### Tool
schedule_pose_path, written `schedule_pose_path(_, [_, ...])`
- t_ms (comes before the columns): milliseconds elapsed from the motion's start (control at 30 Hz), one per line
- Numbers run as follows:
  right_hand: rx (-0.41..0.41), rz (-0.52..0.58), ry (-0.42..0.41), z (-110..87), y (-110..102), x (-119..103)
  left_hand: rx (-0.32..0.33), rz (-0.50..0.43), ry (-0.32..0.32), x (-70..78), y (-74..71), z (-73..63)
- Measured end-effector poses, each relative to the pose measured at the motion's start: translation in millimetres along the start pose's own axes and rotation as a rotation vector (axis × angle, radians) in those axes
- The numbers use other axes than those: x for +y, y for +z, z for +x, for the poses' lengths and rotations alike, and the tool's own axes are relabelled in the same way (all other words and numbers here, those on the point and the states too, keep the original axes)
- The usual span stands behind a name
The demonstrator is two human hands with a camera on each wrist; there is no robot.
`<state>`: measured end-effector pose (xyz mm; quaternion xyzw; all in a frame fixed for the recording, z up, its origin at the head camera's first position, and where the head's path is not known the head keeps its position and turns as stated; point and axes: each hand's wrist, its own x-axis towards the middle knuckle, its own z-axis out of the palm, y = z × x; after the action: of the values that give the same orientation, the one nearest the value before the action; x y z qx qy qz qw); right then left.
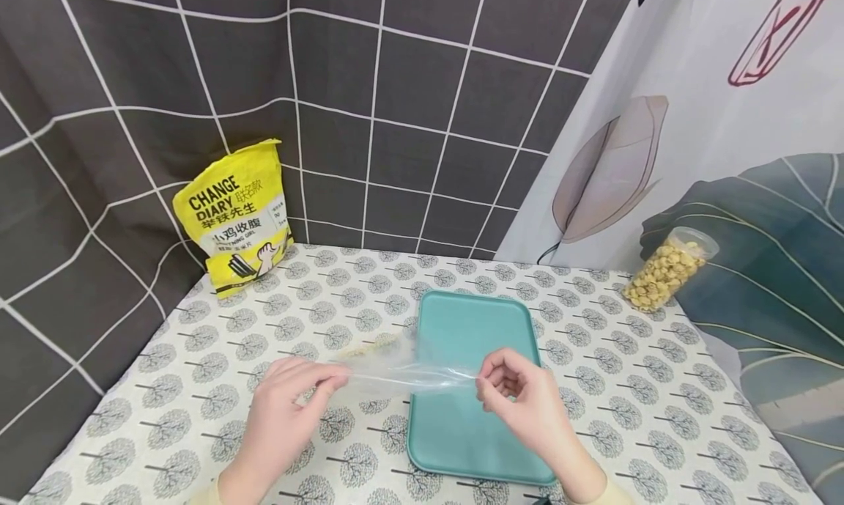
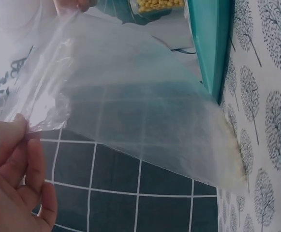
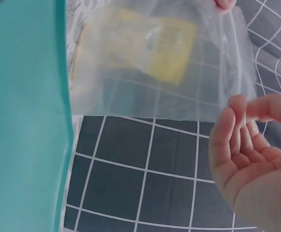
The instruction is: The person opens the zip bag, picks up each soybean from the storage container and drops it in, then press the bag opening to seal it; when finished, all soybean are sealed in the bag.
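Observation:
A clear plastic bag (image 1: 409, 377) is stretched between both hands by its upper edge. My left hand (image 1: 285, 413) pinches one top corner between thumb and forefinger. Opposite it, my right hand (image 1: 530, 406) pinches the other top corner, its remaining fingers curled in. The bag hangs flat, and a thin line of yellowish crumbs (image 2: 238, 152) lies along its bottom edge, down at the tablecloth in the left wrist view. Its right part overlaps a teal tray (image 1: 475, 322) in the head view.
A yellow printed snack bag (image 1: 237, 219) stands upright at the back left, against a dark checked curtain (image 1: 336, 138). At the far right, a clear jar of yellow puffed pieces (image 1: 666, 270) leans outward. The tree-patterned tablecloth (image 1: 356, 461) covers the table.

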<state>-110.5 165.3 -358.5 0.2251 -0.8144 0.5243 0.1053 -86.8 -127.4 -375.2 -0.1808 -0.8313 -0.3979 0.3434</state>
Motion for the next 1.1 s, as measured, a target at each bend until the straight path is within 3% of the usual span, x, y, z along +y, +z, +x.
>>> schedule_pose_path(233, [-0.064,0.049,-0.159,-0.3,-3,2,-0.002,-0.038,-0.059,-0.1,-7.6,3.2])
schedule_pose_path(367, [-0.025,-0.002,-0.236,1.7,-1,0,0.008,-0.058,-0.082,0.1,-8.7,4.9])
schedule_pose_path(533, [0.038,0.015,-0.237,4.4,-1,-7,0.055,-0.033,-0.1,2.9,-8.0,8.3])
schedule_pose_path(633, [0.06,0.033,-0.246,6.1,1,-12,0.081,0.107,-0.034,6.3,-5.3,11.7])
schedule_pose_path(767, [0.072,0.017,-0.266,6.8,7,-16,0.146,0.338,0.135,12.4,4.2,18.4])
schedule_pose_path(833, [0.063,0.006,-0.279,6.4,11,-18,0.183,0.388,0.215,16.9,9.9,22.5])
schedule_pose_path(933, [0.042,-0.003,-0.336,6.6,18,-19,0.18,0.366,0.32,27.9,16.9,27.1])
schedule_pose_path(1100, [-0.016,-0.011,-0.432,6.7,26,-24,-0.02,0.207,0.413,48.9,24.5,30.7])
